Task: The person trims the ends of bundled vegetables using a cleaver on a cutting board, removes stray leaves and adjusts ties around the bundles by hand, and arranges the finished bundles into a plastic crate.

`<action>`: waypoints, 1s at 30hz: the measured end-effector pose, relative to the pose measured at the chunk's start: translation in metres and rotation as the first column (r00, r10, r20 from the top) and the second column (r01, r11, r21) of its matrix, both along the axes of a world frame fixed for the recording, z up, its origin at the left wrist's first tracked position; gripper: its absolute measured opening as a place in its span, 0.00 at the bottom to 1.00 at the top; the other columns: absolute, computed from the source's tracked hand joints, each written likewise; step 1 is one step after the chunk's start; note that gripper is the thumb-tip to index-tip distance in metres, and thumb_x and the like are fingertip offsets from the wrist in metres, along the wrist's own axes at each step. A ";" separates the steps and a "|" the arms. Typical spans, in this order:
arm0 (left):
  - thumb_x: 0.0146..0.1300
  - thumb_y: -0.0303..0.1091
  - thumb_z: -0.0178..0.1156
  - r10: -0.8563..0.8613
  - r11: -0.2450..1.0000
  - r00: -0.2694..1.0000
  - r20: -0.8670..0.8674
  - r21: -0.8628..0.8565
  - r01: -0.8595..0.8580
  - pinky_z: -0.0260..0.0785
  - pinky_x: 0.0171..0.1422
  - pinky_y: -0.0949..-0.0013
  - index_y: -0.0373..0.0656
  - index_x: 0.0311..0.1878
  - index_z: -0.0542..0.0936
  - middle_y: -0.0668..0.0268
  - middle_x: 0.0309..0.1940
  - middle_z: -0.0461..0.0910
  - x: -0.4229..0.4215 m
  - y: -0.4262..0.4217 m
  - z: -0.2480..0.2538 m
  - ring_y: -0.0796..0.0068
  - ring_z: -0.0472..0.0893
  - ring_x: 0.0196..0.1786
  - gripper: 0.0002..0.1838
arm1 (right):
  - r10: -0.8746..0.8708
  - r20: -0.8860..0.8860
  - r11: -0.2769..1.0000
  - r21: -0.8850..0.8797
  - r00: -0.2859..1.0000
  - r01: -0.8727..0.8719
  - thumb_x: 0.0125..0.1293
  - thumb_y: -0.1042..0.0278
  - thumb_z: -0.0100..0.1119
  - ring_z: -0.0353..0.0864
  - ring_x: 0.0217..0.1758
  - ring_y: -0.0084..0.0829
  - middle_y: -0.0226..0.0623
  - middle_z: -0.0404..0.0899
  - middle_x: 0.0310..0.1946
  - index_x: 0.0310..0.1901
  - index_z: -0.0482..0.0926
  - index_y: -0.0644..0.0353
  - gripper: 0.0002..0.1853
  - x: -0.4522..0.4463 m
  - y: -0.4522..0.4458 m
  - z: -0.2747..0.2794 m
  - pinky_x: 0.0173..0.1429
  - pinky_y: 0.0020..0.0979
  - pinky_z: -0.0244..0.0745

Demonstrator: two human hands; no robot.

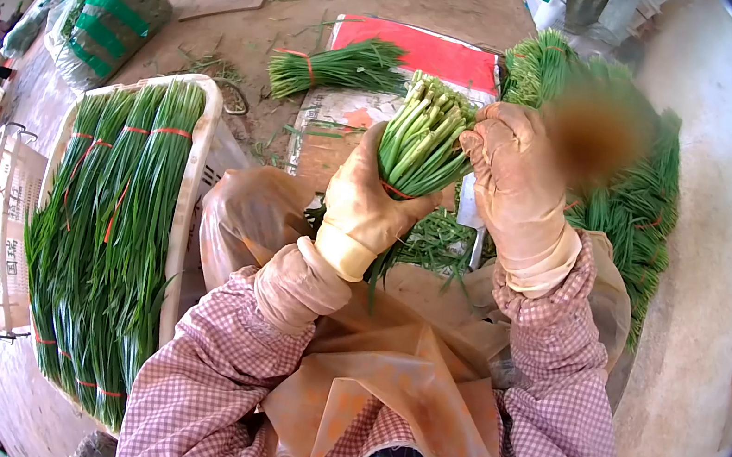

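Observation:
My gloved left hand (365, 198) is wrapped round a bunch of garlic chives (427, 139), its pale cut ends pointing up and away from me. A red band (396, 192) circles the bunch low down near my thumb. At the right side of the stem ends is my gloved right hand (514, 170), fingers curled closed; what they pinch, if anything, is hidden. Below it shows a knife (471, 208) with a pale blade, partly covered by the hand and bunch. Another banded bunch (337, 67) lies on the red and white board (465, 58) beyond.
On the left stands a white crate (202, 135) of banded chives, with another crate (3, 224) beside it. More chives (636, 206) are piled at the right, partly behind a brown blur. Loose trimmings (439, 243) lie before me; a stuffed bag (119, 21) is at upper left.

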State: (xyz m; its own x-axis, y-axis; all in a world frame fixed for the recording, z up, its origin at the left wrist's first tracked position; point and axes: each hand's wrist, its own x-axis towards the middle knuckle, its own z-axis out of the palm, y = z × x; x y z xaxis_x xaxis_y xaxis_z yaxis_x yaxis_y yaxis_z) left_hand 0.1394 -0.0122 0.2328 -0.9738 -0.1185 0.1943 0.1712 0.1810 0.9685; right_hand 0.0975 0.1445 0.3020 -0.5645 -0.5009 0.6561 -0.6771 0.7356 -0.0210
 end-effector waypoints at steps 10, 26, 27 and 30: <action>0.43 0.35 0.75 0.024 0.999 0.999 -0.044 0.029 -0.023 0.74 0.56 0.65 0.38 0.61 0.69 0.58 0.49 0.82 0.000 -0.001 -0.004 0.64 0.83 0.52 0.40 | 0.398 0.406 0.743 -0.668 0.822 -0.030 0.68 0.56 0.58 0.79 0.41 0.37 0.41 0.81 0.42 0.32 0.77 0.63 0.16 0.002 0.039 0.031 0.52 0.35 0.73; 0.46 0.31 0.77 -0.019 0.955 0.996 0.091 0.296 -0.009 0.74 0.58 0.69 0.36 0.62 0.66 0.60 0.51 0.81 -0.004 -0.003 -0.004 0.73 0.82 0.51 0.40 | 0.047 -0.025 0.960 -0.277 0.999 -0.052 0.55 0.68 0.67 0.75 0.52 0.38 0.33 0.77 0.48 0.44 0.80 0.49 0.14 0.016 -0.002 -0.019 0.63 0.49 0.58; 0.46 0.31 0.77 -0.018 0.955 0.996 0.090 0.297 -0.010 0.74 0.58 0.69 0.36 0.62 0.66 0.60 0.51 0.81 -0.005 -0.002 -0.005 0.73 0.82 0.51 0.40 | 0.067 -0.062 0.958 -0.274 0.996 -0.082 0.55 0.67 0.67 0.74 0.54 0.39 0.34 0.76 0.49 0.45 0.80 0.48 0.14 0.016 -0.005 -0.017 0.63 0.50 0.58; 0.44 0.35 0.79 -0.048 0.880 0.993 0.110 0.474 -0.010 0.74 0.57 0.68 0.35 0.63 0.65 0.60 0.51 0.82 -0.009 0.003 -0.009 0.72 0.82 0.51 0.44 | 0.019 -0.124 0.980 -0.195 0.992 -0.044 0.57 0.64 0.66 0.72 0.58 0.40 0.34 0.75 0.52 0.45 0.80 0.47 0.13 0.016 -0.011 -0.014 0.64 0.53 0.57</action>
State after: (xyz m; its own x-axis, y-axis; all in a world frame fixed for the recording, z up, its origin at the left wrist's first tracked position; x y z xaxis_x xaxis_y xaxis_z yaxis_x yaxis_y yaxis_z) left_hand 0.1306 -0.0092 0.2243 -0.9887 -0.1495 0.0064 0.0524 -0.3058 0.9507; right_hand 0.1139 0.1336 0.2877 -0.4612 -0.3714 0.8058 -0.7063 0.7034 -0.0801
